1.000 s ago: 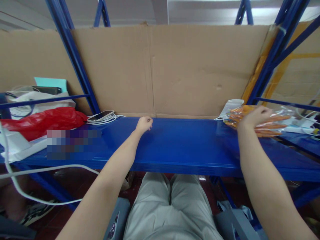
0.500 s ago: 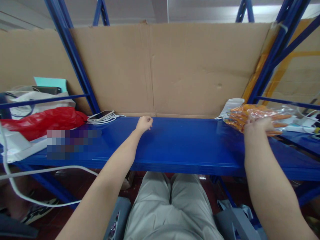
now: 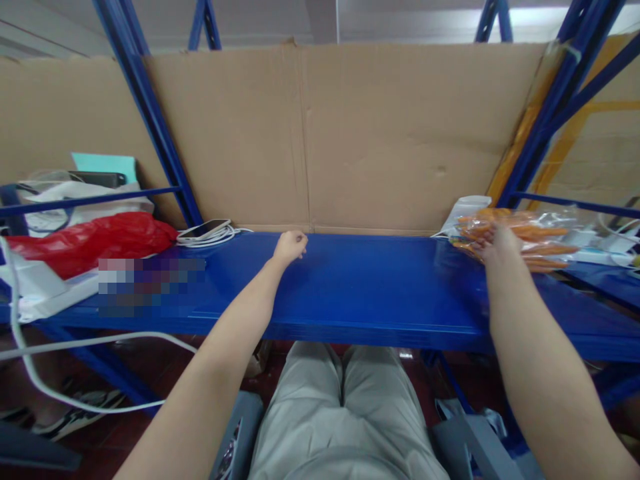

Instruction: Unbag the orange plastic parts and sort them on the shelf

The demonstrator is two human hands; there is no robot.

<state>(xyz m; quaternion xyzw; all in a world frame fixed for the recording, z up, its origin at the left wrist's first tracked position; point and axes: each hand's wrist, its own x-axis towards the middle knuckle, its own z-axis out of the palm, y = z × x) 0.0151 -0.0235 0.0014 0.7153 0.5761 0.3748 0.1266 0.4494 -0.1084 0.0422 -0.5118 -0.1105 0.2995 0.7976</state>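
Observation:
My left hand (image 3: 291, 247) rests on the blue tabletop (image 3: 370, 287) towards its back, fingers curled into a loose fist. Nothing shows in it. At the right, my right hand (image 3: 501, 241) is on a clear plastic bag of long orange things (image 3: 545, 233), carrot-like in shape. Its fingers reach left across the bag and are blurred, so I cannot tell whether they grip it. Just behind the bag lies a white item (image 3: 467, 208) with a cable.
Left of my left hand are a phone (image 3: 210, 228) on a coiled white cable, a red plastic bag (image 3: 100, 240) and a white power strip (image 3: 60, 297). A cardboard panel (image 3: 400, 133) stands along the back between blue posts (image 3: 160, 127). A white cable (image 3: 115, 339) hangs in front at left.
My right hand has shifted left over the orange bag, and its fingers now show. The bag's plastic has shifted slightly. My left hand keeps its place and curl.

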